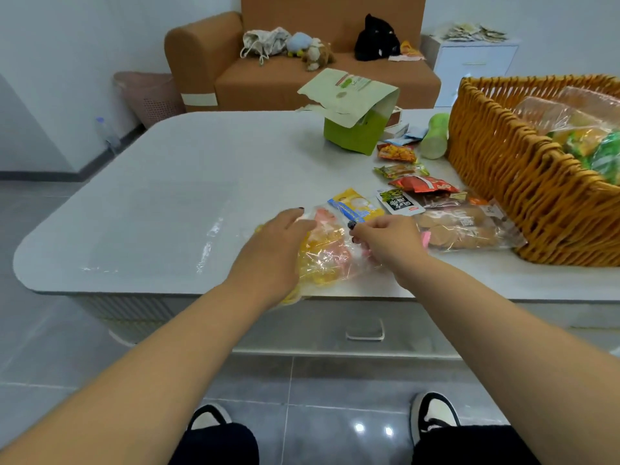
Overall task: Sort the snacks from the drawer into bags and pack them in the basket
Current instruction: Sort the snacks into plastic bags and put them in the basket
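Right at the near edge of the pale table [174, 182], a clear plastic bag [330, 253] is lying crinkled and glinting, with yellow and pink wrapped snacks showing through its film. Part of it is hanging just over the table's front edge, under the left wrist.

The left hand [271, 253] is resting palm-down on the bag's left side, its fingers [298, 218] reaching forward, fairly straight and only slightly bent, pressing on the film rather than curling round it. The right hand [389, 241] is working at the bag's top right, its fingers curled in and its dark-nailed thumb and fingertips [352, 226] pinching the plastic.

Just beyond the bag, a yellow and blue packet [355, 206] is lying flat, touching the bag's far end. To its right a row of loose snacks is spreading toward the basket: a black and white sachet [399, 203], a red packet [424, 186], an orange packet [397, 152] and a clear pack of round brown biscuits [463, 226], which is lying against the foot of the woven orange basket [523, 196]. Inside the basket, bagged snacks in green and yellow [590, 146] are sitting already packed. A green paper bag [354, 110] is standing further back on the table, with a pale green cylinder [434, 137] lying beside it.
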